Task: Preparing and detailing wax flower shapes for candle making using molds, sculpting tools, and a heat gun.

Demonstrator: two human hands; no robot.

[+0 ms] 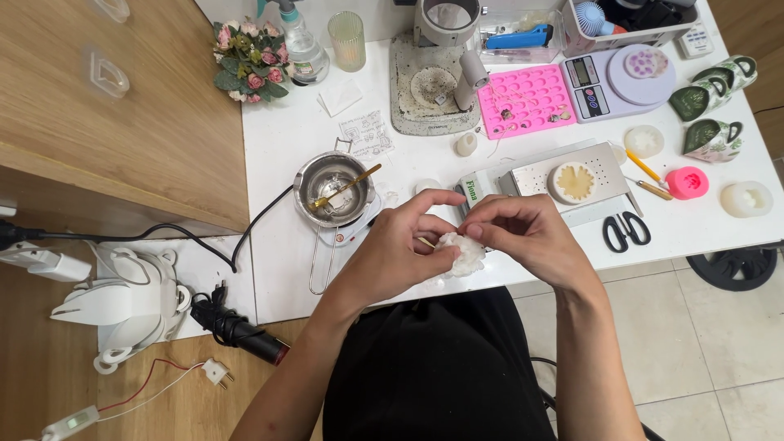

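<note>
At the frame's centre, over the table edge, I grip a white wax flower between my left hand and right hand, fingers pinching its petals. It looks fully moulded, and only fine shaping seems left. My fingers hide its top, and a thin stick beside it is hard to make out.

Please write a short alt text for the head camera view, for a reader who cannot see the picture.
Seen from above, a person's left hand and right hand together hold a white flower-shaped wax piece over the edge of a white table. Behind them stand a small metal melting pot, a pink mould tray and black scissors.
</note>
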